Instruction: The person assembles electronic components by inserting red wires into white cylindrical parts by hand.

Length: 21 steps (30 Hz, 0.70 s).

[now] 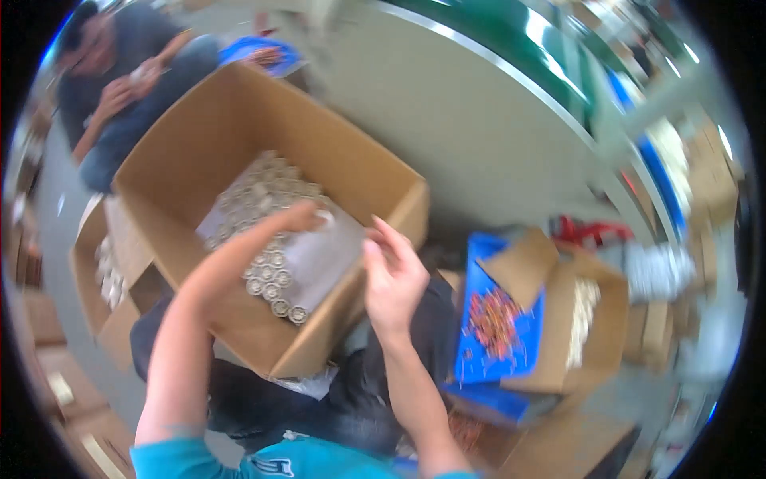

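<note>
Well, L to R:

- Sm. carton (84, 239): open, white pcs. (109, 271) inside.
- Co-worker (171, 80): upper L, hands together; obj. too blurred to name.
- Lg. cardboard box (343, 144): open, before the person. Contents: round pale pcs. (267, 191), bunched toward L; white sheet (319, 259), bare toward R.
- L hand (302, 217): inside box, above sheet; fingertips pinched on what looks like a sm. white pc. (325, 219); blur, ID approx.
- R hand (395, 275): by box's R wall, fingers loosely apart, nothing clearly held.
- Blue tray (496, 371): heap of red-orange bits (493, 319); cardboard flap (523, 263) across upper corner.
- Open carton (608, 327): far R, w/ more white bits (584, 319).

Handling notes (judgement only): best set pc. flat on sheet, snug vs. nearest neighbor, same way up; work outward from the bunched side, no gaps. Lift L forearm, as it crosses over laid pcs. & could knock them. R hand: well placed to steady wall or pass pcs. across. Release gently, no dropping.
</note>
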### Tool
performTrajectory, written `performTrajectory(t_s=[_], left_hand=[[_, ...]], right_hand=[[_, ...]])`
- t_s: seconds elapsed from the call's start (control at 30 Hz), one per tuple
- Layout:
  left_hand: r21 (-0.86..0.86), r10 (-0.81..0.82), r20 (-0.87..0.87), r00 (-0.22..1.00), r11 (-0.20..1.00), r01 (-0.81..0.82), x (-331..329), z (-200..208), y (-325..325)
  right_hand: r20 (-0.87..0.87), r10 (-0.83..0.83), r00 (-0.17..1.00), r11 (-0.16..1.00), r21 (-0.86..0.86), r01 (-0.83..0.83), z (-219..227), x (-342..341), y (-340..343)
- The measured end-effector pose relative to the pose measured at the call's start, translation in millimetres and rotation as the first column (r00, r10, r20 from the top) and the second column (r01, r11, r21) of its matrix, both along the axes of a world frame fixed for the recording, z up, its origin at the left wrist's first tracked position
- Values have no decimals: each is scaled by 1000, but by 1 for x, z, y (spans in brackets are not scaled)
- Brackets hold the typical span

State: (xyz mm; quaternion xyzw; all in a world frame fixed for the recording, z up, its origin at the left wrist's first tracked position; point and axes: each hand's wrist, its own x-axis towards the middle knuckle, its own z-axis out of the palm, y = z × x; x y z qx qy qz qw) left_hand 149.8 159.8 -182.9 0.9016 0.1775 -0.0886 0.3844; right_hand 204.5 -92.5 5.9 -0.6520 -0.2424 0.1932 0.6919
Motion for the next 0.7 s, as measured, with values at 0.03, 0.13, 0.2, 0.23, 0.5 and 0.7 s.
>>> performTrajectory(t_s=[0.03,0.13,0.2,0.23,0.5,0.7], left_hand=[[-136,135,-44,990,981,-140,-14,35,4],[-414,322,262,910,889,-196,-25,108,-22],[-687,483,223,847,694,-215,-41,158,-56],[-679,483,228,846,701,-217,-59,176,-69],[-974,736,120,667,-41,221,-131,243,-145],[-931,731,364,577,310,195,-141,200,-147]], right_hand=[[-41,23,999,998,64,-20,0,-2,3],[175,-155,972,982,138,132,20,22,-33],[379,-317,869,947,79,311,22,49,-84],[457,-375,807,917,52,396,20,61,-109],[533,-269,802,456,-663,593,-59,167,-322],[533,-75,842,360,-773,522,-98,183,-325]])
